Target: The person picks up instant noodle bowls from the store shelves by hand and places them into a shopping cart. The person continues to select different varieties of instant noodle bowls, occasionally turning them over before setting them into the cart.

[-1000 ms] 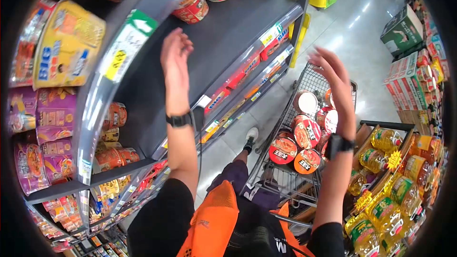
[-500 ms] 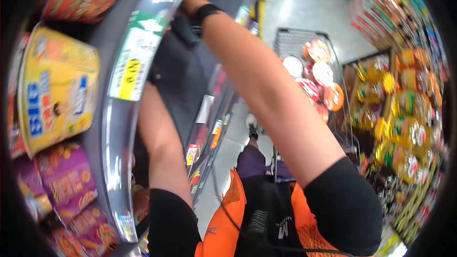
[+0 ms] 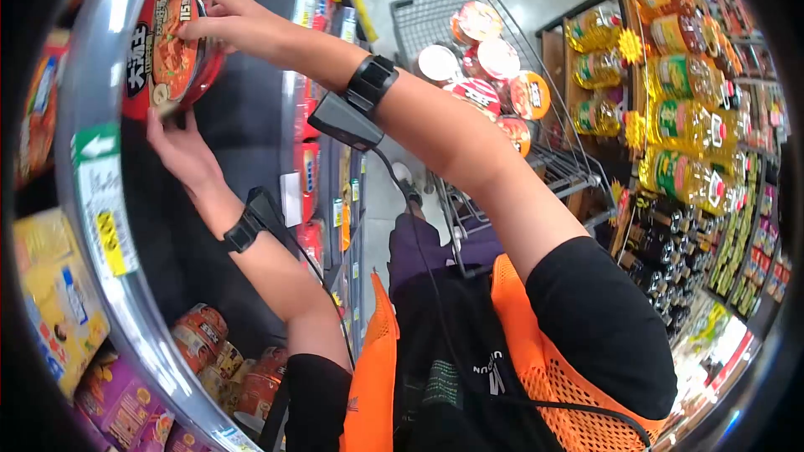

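A large red and black instant noodle bowl [image 3: 174,54] is between my two hands at the upper left, over the dark shelf. My right hand [image 3: 224,18] wraps the bowl's upper right side, its thumb on the label. My left hand [image 3: 182,144] touches the bowl's lower edge with its fingertips, palm beneath. A black band and a small device sit on each wrist. To the right, several round noodle bowls [image 3: 476,99] lie in a grey wire shopping cart [image 3: 419,23].
A curved shelf edge [image 3: 99,192] with price tags runs down the left. Noodle bowls [image 3: 199,336] stand on the shelf at lower left. Yellow and purple packages line the far left. Bottles of yellow oil [image 3: 682,124] stand on racks at right.
Both hands have come into view at the upper left, now with the red and black bowl between them. The view has shifted, and the cart appears further left.
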The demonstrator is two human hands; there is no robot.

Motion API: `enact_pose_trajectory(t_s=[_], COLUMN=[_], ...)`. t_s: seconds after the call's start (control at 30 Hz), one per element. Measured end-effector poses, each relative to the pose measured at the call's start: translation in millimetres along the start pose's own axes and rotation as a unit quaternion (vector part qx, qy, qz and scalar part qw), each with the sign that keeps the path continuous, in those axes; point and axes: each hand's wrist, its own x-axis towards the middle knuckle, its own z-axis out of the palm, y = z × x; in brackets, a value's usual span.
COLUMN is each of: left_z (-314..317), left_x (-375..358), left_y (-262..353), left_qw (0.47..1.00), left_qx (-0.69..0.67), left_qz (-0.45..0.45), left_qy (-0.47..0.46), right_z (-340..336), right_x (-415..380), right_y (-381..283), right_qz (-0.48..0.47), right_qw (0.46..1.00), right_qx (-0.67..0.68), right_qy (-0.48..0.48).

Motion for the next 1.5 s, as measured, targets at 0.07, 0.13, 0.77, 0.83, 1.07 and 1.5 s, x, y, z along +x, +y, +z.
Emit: enact_pose_trajectory(t_s=[0.07,0.13,0.77,0.83,1.07,1.5], left_z=[30,56,322,320,305,306], left_x=[-14,-26,-86,-74,-65,-59], left_y=[-9,-16,-347,-398,-507,-584], left_qw=[0.999,0.997,0.923,0.931,0.952,0.871], left_qx=[0.014,0.021,-0.021,-0.01,0.047,0.002], left_qz=[0.041,0.069,-0.323,-0.329,-0.289,-0.49], left_qy=[-0.001,-0.036,-0.21,-0.158,-0.092,0.035], right_z=[-25,-56,-437,-453,-513,-568], right_x=[-27,-56,-193,-175,-150,-149], right_y=[-17,-30,-13,31,144,232], right_qz=[-0.009,-0.018,0.137,0.143,0.132,0.242], right_qw=[0.999,0.999,0.901,0.905,0.913,0.889], right_qx=[0.029,0.033,-0.19,-0.168,-0.132,-0.045], right_qy=[0.013,0.027,0.365,0.365,0.363,0.386])
